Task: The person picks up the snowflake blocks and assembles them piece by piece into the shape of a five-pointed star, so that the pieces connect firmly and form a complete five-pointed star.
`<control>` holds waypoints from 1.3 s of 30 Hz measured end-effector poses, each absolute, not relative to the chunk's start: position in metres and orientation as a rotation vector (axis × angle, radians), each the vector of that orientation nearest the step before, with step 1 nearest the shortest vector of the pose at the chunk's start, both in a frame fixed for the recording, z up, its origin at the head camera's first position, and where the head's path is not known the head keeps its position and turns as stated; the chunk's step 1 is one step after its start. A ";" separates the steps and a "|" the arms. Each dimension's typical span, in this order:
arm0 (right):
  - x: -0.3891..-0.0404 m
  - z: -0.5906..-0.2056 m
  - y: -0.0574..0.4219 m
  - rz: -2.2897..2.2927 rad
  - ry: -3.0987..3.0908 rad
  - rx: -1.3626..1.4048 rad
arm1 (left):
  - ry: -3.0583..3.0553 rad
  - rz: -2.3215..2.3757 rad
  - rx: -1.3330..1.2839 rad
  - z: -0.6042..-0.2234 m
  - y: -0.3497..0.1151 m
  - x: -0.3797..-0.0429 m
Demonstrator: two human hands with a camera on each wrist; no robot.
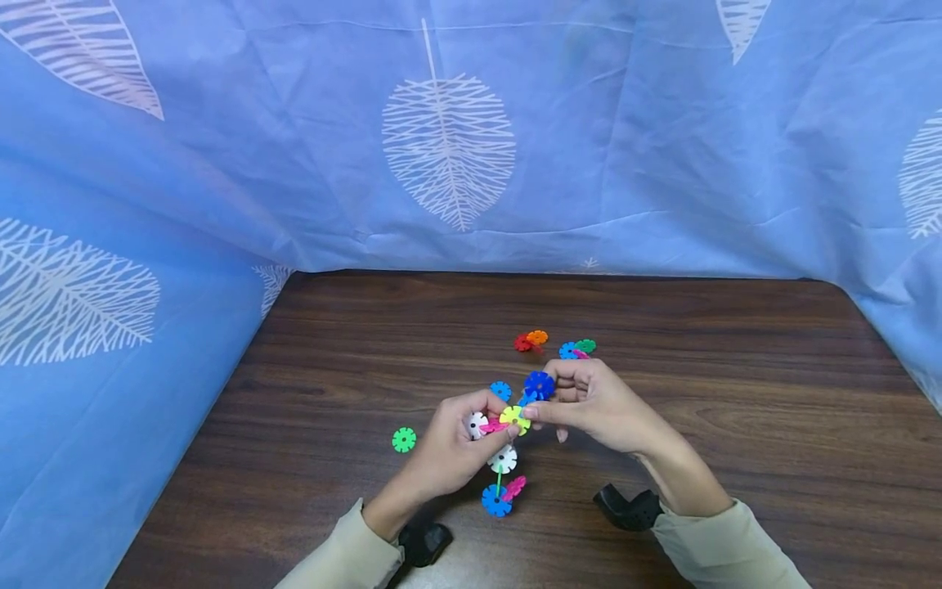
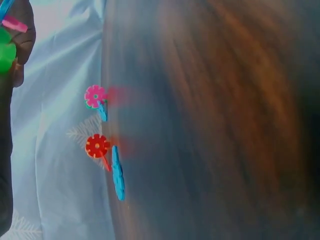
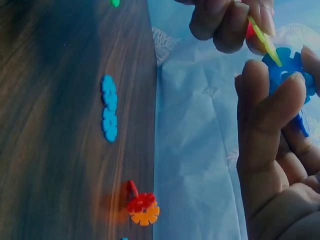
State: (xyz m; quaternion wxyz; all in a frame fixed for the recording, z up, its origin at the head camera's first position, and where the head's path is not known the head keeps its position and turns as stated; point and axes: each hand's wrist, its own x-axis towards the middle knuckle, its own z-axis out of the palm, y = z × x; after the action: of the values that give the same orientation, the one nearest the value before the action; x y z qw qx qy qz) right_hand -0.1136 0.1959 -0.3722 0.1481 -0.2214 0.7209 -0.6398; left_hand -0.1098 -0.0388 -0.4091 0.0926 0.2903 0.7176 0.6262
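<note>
Both hands hold a joined chain of small notched plastic discs. My left hand pinches the part with a yellow disc, a pink disc and a white disc. Beside it, my right hand grips a blue disc between thumb and fingers; the yellow disc's edge meets this blue disc. A dark blue disc sticks up by the right fingertips. Below the left hand are another white disc, a green one seen edge-on, a lower blue disc and a pink one. The left fingers hide some joints.
A loose green disc lies left of the hands. Beyond them are a blue piece, a red and orange cluster and a blue, green and pink cluster. Blue leaf-patterned cloth hangs behind the wooden table.
</note>
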 end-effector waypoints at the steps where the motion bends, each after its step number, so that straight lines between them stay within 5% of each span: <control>1: -0.114 -0.372 0.196 -1.830 2.077 -0.640 | 2.122 1.860 0.853 -0.410 -0.039 -0.110; 31: -0.130 -0.370 0.159 -1.594 2.477 -0.749 | 1.847 1.884 0.659 -0.400 -0.064 -0.134; 39: -0.163 -0.403 0.148 -0.782 2.744 -0.506 | 1.886 1.914 0.628 -0.399 -0.067 -0.133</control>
State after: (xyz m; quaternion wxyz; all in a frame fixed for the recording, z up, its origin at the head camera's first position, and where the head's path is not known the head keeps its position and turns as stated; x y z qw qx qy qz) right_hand -0.1630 0.1478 -0.4026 0.1218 -0.1733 0.9399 -0.2680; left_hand -0.1335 -0.0666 -0.3988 0.1900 0.2235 0.6710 0.6810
